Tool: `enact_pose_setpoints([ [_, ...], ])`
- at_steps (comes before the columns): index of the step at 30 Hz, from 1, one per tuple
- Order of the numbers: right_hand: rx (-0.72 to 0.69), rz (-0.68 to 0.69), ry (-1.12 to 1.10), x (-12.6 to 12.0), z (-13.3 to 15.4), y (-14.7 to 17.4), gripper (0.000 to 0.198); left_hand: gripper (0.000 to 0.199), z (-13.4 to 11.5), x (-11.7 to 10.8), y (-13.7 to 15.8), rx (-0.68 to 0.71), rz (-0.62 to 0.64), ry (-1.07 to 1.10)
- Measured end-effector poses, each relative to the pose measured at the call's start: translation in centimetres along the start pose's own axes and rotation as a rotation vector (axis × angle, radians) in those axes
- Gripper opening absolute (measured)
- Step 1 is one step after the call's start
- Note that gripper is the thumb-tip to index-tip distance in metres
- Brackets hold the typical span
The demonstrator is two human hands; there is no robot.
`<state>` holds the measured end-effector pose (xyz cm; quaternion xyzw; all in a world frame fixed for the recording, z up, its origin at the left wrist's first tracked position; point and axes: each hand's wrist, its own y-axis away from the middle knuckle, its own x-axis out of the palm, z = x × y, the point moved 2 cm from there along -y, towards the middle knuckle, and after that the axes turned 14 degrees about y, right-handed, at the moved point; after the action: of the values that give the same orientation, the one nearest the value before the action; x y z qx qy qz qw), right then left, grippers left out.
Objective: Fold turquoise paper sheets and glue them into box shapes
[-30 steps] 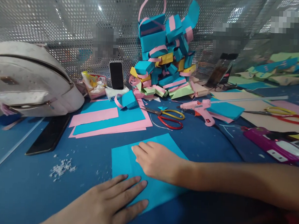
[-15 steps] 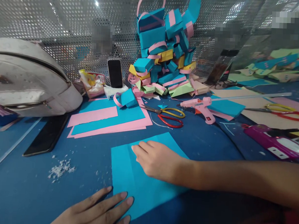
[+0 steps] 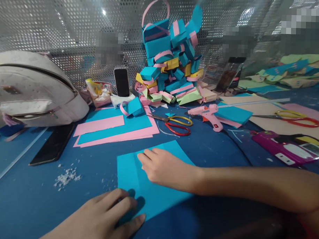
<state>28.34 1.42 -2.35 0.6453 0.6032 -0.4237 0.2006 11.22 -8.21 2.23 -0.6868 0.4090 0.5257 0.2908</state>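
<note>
Steadily: right hand [image 3: 163, 169] loosely fisted on blue sheet [image 3: 159, 199]; left hand [image 3: 107, 213] half-open, neither visibly gripping; best press evenly along crease [image 3: 138, 178] beside right hand.

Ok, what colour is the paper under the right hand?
The paper is bright blue, best in the head view.

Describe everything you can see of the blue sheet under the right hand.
The blue sheet looks like plain paper, with a faint crease toward its left side. It lies roughly flat, askew on the table. The right hand rests on its upper part; the left hand hides its near left corner.
</note>
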Motion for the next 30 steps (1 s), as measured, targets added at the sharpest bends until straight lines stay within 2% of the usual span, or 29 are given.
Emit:
enact_pose_setpoints([
  [3, 0.007, -0.016, -0.011, -0.1, 0.0, 0.1, 0.02, 0.046, -0.2, 0.2, -1.4, -0.037, 0.093, -0.002],
  [11, 0.014, 0.014, -0.041, -0.2, 0.1, 0.0, 0.023, 0.056, -0.4, 1.0, -4.8, -0.048, 0.189, -0.003],
  [22, -0.043, 0.065, -0.12, 0.1, -0.5, -0.2, 0.02, 0.062, -1.0, 1.7, -8.0, -0.026, 0.165, -0.034],
  [30, -0.119, 0.017, -0.143, 0.7, -2.6, -0.1, 0.018, 0.065, -1.5, 1.5, -10.3, -0.013, 0.168, -0.064],
])
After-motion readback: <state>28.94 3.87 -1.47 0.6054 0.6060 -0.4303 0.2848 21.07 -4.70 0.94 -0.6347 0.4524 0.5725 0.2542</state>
